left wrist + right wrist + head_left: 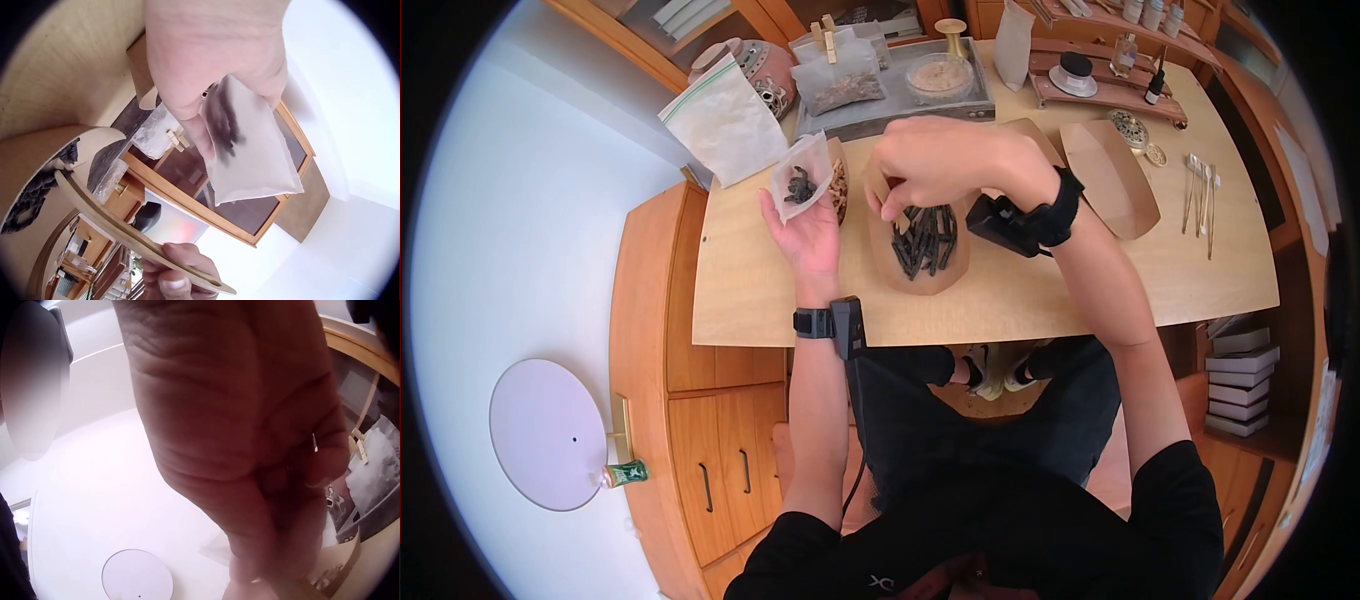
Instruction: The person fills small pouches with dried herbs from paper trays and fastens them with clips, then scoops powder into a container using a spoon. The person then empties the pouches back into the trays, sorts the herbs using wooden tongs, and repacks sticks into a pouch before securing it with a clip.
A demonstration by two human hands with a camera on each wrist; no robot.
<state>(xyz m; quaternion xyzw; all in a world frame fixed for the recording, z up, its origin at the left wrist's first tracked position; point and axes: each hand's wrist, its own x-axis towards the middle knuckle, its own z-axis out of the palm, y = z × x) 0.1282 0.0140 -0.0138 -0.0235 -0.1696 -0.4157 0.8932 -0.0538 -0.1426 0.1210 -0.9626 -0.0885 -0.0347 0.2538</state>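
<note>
My left hand (812,245) holds a small whitish translucent pouch (811,160), its mouth tilted toward me. Dark pieces (802,186) lie inside the pouch. In the left wrist view, my thumb and fingers grip the pouch from both sides. My right hand (940,160) is over a brown paper tray (920,286) filled with dark, twig-like sticks (925,245). Between its thumb and fingers are wooden tongs (119,228), whose tips reach down among the sticks. The right wrist view mostly shows the underside of that hand, hiding the tips.
Beside the left hand stands a paper tray of brown pieces (839,190). Behind are a white zip bag (725,120) and a grey tray (880,125) with clipped pouches and a glass bowl (940,78). To the right are another paper tray (1135,205), thin tools (1203,195) and a bottle stand (1100,95).
</note>
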